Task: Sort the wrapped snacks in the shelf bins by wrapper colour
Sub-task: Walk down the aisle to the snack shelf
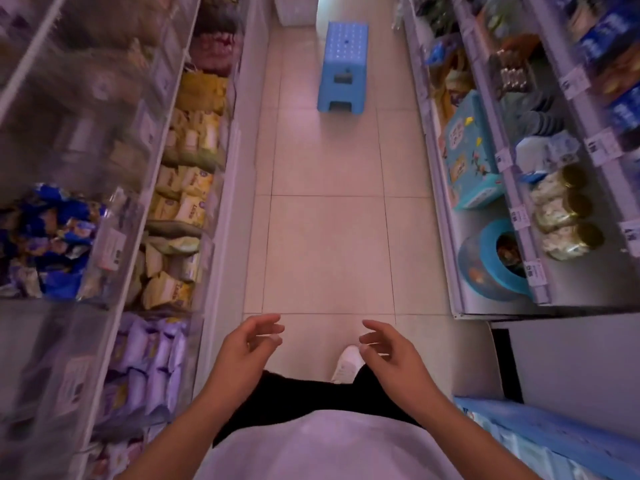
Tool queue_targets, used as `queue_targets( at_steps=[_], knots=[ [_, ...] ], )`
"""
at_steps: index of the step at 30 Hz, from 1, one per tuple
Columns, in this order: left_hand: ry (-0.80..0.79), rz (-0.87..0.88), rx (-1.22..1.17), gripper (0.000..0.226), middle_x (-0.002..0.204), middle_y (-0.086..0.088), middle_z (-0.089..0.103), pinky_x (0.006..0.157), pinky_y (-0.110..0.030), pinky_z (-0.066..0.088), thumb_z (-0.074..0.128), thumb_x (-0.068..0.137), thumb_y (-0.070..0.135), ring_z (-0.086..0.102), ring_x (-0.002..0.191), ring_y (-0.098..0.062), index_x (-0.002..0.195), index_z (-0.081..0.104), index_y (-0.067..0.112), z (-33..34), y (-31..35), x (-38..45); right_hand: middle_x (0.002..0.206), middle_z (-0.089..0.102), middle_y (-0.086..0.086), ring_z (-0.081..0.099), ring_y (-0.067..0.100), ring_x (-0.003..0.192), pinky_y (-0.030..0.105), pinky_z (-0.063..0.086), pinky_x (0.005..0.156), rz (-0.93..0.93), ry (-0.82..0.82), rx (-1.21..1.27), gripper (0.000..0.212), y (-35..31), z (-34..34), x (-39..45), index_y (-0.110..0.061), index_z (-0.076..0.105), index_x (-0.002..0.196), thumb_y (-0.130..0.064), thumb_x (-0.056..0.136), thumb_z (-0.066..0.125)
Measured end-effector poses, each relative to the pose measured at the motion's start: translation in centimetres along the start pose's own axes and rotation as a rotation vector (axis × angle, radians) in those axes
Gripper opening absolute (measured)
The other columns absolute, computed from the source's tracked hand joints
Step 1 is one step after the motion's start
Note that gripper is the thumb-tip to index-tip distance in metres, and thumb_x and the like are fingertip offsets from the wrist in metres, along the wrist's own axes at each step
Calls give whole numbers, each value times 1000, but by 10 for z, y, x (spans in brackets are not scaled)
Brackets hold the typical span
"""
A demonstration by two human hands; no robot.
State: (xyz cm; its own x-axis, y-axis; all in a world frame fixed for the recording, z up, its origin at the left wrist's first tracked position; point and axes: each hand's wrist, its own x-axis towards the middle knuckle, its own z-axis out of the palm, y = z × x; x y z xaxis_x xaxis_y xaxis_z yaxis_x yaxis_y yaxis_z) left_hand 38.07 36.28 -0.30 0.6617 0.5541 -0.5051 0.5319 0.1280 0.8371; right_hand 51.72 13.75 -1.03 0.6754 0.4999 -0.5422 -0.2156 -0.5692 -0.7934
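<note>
Both forearms bare, stretched fwd at waist height, palms turned in toward each other. L hand (pixel 247 344) held apart from R hand (pixel 388 344), fingers loosely curled, nothing gripped. Fingertips slightly blurred, so thumb-to-finger contact on L can't be told for sure.

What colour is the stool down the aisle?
Light blue stool, seen clearly in the head view.
</note>
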Motion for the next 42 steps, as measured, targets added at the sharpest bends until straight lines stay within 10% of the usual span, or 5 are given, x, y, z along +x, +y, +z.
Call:
queue_targets(
  at_steps=[11, 26, 42],
  knots=[
    [7, -6, -58, 29, 102, 5, 75, 84, -20, 53, 63, 91, 1, 70, 96, -8, 109, 69, 23, -9, 133, 214, 108, 67, -11, 64, 4, 98, 19, 52, 84, -17, 17, -76, 34, -153, -47, 220, -38, 57, 121, -22, 92, 64],
    [-86, 0, 79, 30, 103, -1, 75, 93, -40, 55, 63, 89, -3, 69, 98, -19, 107, 69, 21, -62, 309, 522, 108, 69, -9, 65, 0, 95, 17, 51, 84, 56, 105, -17, 33, -330, -86, 484, -27, 61, 124, -17, 93, 64],
    [89, -47, -35, 30, 106, -3, 73, 78, -14, 51, 63, 89, -7, 69, 100, -18, 114, 66, 9, -39, 481, 778, 105, 68, -6, 65, 7, 95, 18, 51, 80, -8, -46, -183, 33, -481, -205, 781, -32, 62, 118, -14, 90, 66]
  ],
)
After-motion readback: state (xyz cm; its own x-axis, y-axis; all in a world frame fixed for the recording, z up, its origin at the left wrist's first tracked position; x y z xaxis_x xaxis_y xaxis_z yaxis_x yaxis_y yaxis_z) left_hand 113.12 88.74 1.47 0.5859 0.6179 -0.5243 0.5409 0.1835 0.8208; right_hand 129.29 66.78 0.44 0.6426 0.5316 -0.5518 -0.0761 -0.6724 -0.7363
